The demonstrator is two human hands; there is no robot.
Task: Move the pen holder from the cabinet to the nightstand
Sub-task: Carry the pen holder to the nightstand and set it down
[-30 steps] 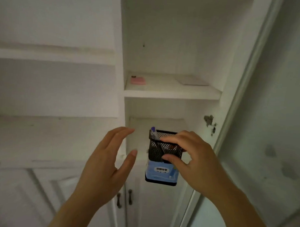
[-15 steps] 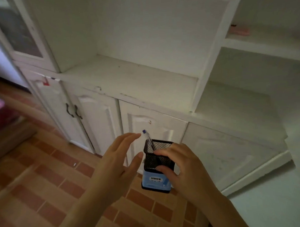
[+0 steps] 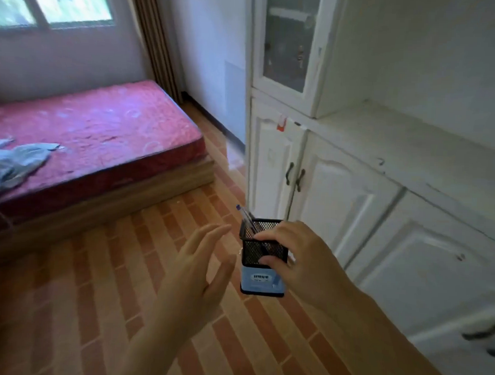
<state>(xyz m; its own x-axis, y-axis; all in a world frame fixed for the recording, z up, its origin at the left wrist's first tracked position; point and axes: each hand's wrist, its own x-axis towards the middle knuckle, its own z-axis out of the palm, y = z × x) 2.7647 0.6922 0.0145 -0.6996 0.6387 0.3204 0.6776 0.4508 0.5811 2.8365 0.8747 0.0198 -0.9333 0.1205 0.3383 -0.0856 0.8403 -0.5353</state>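
Observation:
The pen holder is a black mesh box with a blue label on its lower half, and a pen sticks out of its top left. My right hand grips it from the right, thumb on the front and fingers over the rim, holding it in the air above the floor. My left hand hovers just left of the holder with fingers spread, not touching it. The white cabinet stands to the right. No nightstand is in view.
A bed with a red mattress on a wooden base fills the left, with a grey cloth on it. Brick-patterned floor lies between bed and cabinet. A window and a brown curtain are at the back.
The view has swung left from the cabinet shelves toward the bed and floor. The pen holder stays in my right hand, carried away from the cabinet, with my left hand beside it.

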